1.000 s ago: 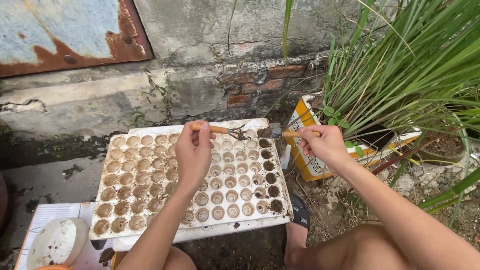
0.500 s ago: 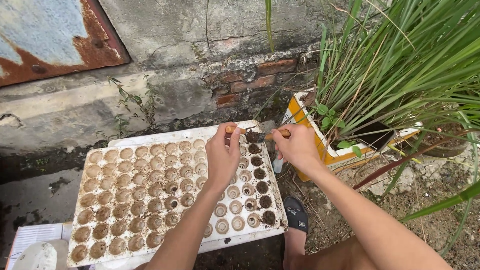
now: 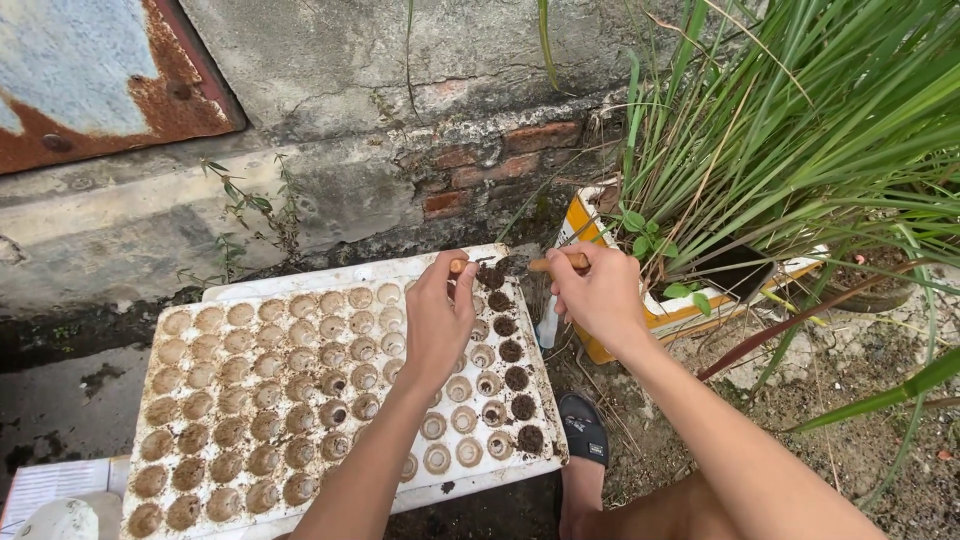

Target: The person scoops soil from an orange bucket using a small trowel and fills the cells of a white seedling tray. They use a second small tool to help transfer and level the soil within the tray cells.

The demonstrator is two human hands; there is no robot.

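Left hand [image 3: 437,318] sits over the far-right corner of the seed tray [image 3: 300,290], fingertips pinched narrow on the end of a small wooden-handled tool [image 3: 458,266]. Right hand [image 3: 598,295] is just right of the tray's edge, closed on a second wooden stick [image 3: 556,263], thumb and fingers wrapped near its right end. What's at the working tip of either I can't tell; too small & partly hidden by fingers.

Handling, as I judge it: both sticks look light, stiff, dry wood w/ good grip, no slip risk. Pinch near the handle end is fine; they need no force. The tray is the delicate bit: thin white moulded plastic, probably flexes, many shallow round cells, so lift it by two opposite rims, not one corner, or soil spills.

Orientation: the right stick's long axis runs roughly left-right, near level, free end pointing left toward the tray corner. The left tool seems to lie along the same line, pointing right; the two tips are near each other, touching or not I can't say.

Right column of cells holds dark soil [image 3: 517,378]; most others look pale, crusted. Sandal [image 3: 584,428] near the tray's right corner, grass clump [image 3: 800,130] & yellow-edged planter [image 3: 690,310] to the right, wall [image 3: 330,80] far.
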